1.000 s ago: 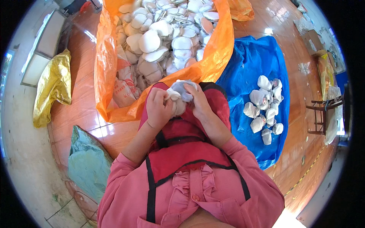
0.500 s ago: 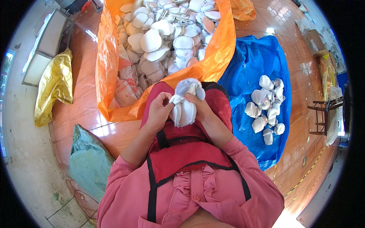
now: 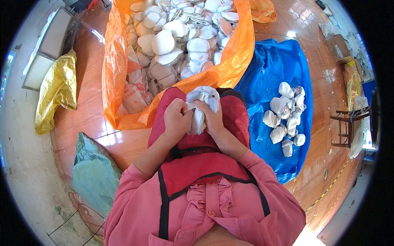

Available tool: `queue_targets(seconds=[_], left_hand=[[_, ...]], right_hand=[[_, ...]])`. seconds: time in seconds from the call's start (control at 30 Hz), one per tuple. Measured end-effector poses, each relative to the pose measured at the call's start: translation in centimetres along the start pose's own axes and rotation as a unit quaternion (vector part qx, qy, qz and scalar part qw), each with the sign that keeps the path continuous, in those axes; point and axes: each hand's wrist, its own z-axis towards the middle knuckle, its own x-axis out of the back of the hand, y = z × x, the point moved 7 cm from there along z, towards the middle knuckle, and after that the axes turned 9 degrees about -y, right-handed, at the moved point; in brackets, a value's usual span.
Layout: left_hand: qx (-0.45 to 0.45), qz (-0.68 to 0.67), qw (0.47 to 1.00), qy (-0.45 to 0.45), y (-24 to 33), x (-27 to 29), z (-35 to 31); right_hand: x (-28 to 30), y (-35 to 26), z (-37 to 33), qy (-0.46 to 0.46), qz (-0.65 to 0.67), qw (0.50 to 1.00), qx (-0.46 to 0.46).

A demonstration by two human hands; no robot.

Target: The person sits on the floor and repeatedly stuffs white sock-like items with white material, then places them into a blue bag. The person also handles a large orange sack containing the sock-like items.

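Note:
Above my lap I hold a small grey-and-white plush animal piece [image 3: 198,124]. Fluffy grey fur with a dark round eye shows at its top, and white cloth hangs below. My right hand [image 3: 213,118] is closed round its right side, with the thumb pressed onto the front. My left hand [image 3: 177,121] is curled into a fist at the left edge of the white cloth, its fingertips hidden from view. Whatever fine part the left fingers pinch is too small to make out.
A large orange sack [image 3: 230,67] full of flat white padded pieces [image 3: 163,42] stands in front of me. To the right, a blue sheet [image 3: 266,61] bears several white bundled pieces [image 3: 279,105]. Yellow [image 3: 57,90] and green sacks [image 3: 96,176] lie at left; a wooden stool [image 3: 344,127] stands far right.
The plush piece has turned, so its furry face with the eye now shows and less white cloth is visible. My left hand has rolled over into a fist; my right thumb sits further across the front.

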Motion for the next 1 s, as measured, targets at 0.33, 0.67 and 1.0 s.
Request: queue_targets(seconds=[0.33, 0.67, 1.0], left_hand=[[0.059, -0.091, 0.991, 0.08, -2.2, 0.0, -0.4], [0.197, -0.672, 0.711, -0.057, -1.3, -3.8, -0.6], [0.216, -0.605, 0.758, -0.112, -6.3, -3.5, -2.7]], right_hand=[[-0.7, 2.0, 1.0, -0.008, 0.191, 0.966, -0.171], [-2.3, 0.0, 1.3, -0.139, 0.203, 0.963, -0.106], [0.1, -2.0, 2.3, -0.109, -0.121, 0.985, -0.052]])
